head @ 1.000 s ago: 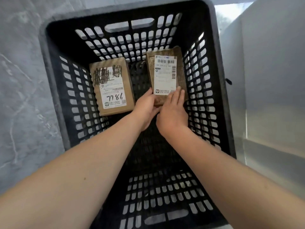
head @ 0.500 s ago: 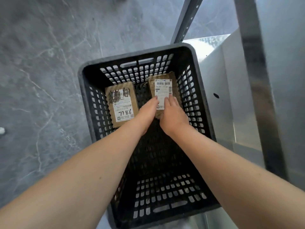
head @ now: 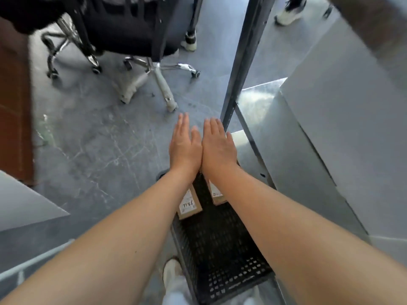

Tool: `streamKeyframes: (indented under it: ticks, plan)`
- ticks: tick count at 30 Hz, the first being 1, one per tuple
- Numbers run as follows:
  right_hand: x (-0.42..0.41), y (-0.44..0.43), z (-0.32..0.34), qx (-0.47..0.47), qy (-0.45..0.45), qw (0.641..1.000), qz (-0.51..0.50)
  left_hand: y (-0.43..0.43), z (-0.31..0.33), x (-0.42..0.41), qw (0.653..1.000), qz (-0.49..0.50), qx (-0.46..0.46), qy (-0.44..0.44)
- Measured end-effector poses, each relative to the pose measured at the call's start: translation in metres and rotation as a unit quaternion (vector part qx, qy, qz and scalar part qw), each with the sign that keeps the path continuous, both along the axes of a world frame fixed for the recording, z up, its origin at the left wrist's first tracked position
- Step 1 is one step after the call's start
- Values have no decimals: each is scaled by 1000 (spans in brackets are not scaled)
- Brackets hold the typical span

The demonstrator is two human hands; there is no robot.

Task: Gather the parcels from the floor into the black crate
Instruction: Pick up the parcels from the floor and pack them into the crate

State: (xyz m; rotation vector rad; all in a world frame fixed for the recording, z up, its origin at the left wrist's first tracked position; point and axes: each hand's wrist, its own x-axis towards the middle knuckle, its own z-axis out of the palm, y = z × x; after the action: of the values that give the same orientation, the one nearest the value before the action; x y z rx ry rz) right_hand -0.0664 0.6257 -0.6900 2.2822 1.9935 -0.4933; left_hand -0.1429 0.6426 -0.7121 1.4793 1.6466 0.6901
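The black crate (head: 222, 249) stands on the floor below me, mostly covered by my forearms. Two brown parcels with white labels lie side by side at its far end: the left parcel (head: 189, 205) with handwritten digits and the right parcel (head: 217, 194). My left hand (head: 185, 146) and my right hand (head: 218, 146) are stretched out flat, palms down, edges touching, well above the crate's far rim. Both hands hold nothing. The far halves of both parcels are hidden by my wrists.
A black office chair (head: 132, 40) on a chrome wheeled base stands ahead on the grey floor. A metal post (head: 242, 62) rises right of my hands, beside grey metal panels (head: 330, 139). Another person's shoes (head: 286, 16) show at the top. My shoe (head: 171, 271) is by the crate.
Both hands have let go of the right parcel and risen out of the crate, now flat and empty. The view has pulled up and back, showing the chair and floor ahead.
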Motion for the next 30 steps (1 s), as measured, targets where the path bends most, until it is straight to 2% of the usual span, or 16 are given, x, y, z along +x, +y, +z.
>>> streamKeyframes:
  ticks: [3, 7, 12, 18, 24, 27, 30]
  plan:
    - [-9, 31, 108, 65, -43, 997, 12, 30, 105, -10, 998, -2, 61, -3]
    - [-15, 69, 271, 206, -70, 976, -12, 66, 279, -15, 985, -3, 172, -26]
    - [-22, 72, 466, 347, -116, 930, -43, 70, 481, -22, 941, -27, 338, -7]
    - [-17, 12, 654, 463, -154, 871, -64, 26, 667, -19, 864, -44, 499, 48]
    - [-4, -70, 789, 594, -155, 786, -71, -33, 809, -12, 795, 1, 605, 37]
    - [10, -116, 826, 623, -136, 765, -88, -72, 837, 3, 778, 13, 628, 29]
    - [31, -169, 846, 618, -172, 761, -95, -117, 840, 30, 777, -11, 628, 47]
